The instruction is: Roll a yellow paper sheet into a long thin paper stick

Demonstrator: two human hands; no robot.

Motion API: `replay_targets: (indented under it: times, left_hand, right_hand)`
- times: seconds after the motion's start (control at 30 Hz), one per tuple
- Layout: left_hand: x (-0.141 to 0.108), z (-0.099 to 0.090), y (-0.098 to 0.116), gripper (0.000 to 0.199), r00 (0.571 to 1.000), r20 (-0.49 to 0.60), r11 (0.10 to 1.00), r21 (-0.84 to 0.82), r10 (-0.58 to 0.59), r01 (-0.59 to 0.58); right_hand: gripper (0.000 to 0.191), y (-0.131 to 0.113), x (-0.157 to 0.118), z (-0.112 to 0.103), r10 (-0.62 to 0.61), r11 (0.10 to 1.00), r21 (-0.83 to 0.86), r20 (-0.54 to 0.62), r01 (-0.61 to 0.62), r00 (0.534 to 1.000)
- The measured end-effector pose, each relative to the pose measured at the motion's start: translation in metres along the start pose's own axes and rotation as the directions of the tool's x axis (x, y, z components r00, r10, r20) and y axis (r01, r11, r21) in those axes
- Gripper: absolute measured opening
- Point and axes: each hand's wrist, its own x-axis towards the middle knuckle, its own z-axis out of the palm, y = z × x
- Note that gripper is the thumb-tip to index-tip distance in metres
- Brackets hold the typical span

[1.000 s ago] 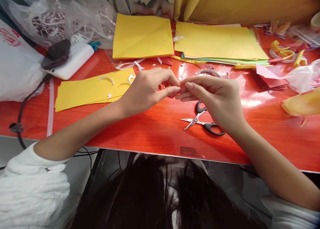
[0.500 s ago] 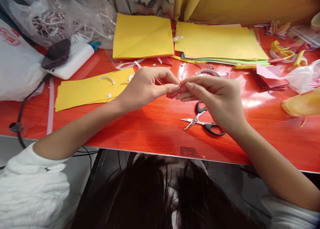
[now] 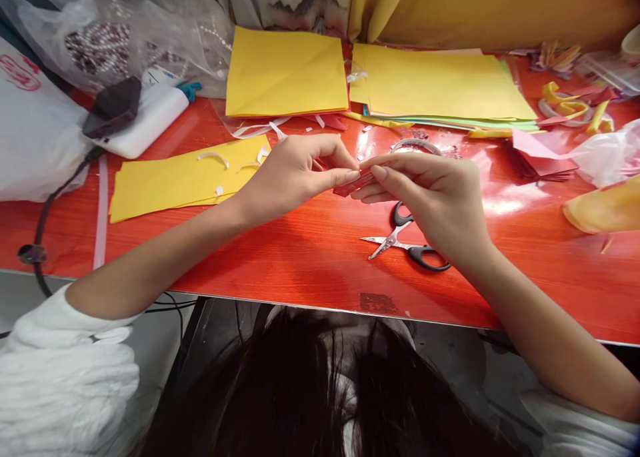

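Above the middle of the red table, a small folded red paper piece (image 3: 345,190) is pinched in my fingers. My left hand (image 3: 305,167) closes thumb and forefinger on its upper edge. From the other side, my right hand (image 3: 427,184) grips it between thumb and fingers, which hide much of its shape. Black-handled scissors (image 3: 390,242) lie with blades parted on the table below my right hand. Behind my hands rests a ring-shaped strip (image 3: 417,144), partly covered by my right hand. Left of my left hand are yellow paper strips (image 3: 165,184) with white scraps on them.
Two stacks of yellow paper (image 3: 287,70) and coloured sheets (image 3: 445,84) stand at the back. Pink and dark red paper (image 3: 543,154) lies at right, near a yellowish cup (image 3: 600,207). A white power bank (image 3: 145,120) with a cable and plastic bags (image 3: 35,124) occupy the left.
Almost nothing differs. Both hands keep their pinch on the red paper piece, with only a very slight shift of the fingers.
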Motion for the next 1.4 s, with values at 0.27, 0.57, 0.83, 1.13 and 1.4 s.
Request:
replay_targets:
  times: [0.27, 0.57, 0.83, 1.13, 1.4]
  left_hand:
    - [-0.0007, 0.0011, -0.0019, 0.016, 1.0, 0.002, 1.0, -0.017, -0.008, 0.008]
    - [-0.0023, 0.0038, -0.0026, 0.011, 0.999, -0.03, 0.999, 0.032, -0.02, 0.021]
    - [-0.0029, 0.0029, -0.0011, 0.009, 1.0, -0.018, 0.999, 0.036, -0.026, 0.027]
    - [-0.0011, 0.002, 0.0022, 0.008, 0.999, -0.015, 0.999, -0.016, -0.05, 0.049]
    - [0.0001, 0.0007, 0.0031, 0.013, 0.998, 0.004, 0.997, -0.036, -0.065, 0.065]
  right_hand:
    - [0.017, 0.0002, -0.0004, -0.0001, 0.008, 1.0, -0.008, -0.007, -0.008, 1.0]
    - [0.017, 0.0024, -0.0001, -0.0001, -0.025, 0.999, -0.027, -0.004, 0.025, 1.0]
    - [0.018, 0.0029, 0.0, -0.0006, -0.025, 0.999, -0.036, 0.001, 0.025, 1.0]
    - [0.019, 0.0024, -0.0001, -0.0001, -0.049, 0.998, -0.037, 0.016, 0.05, 0.999]
    - [0.018, 0.0028, -0.0001, -0.001, -0.019, 0.999, -0.026, 0.004, 0.019, 1.0]
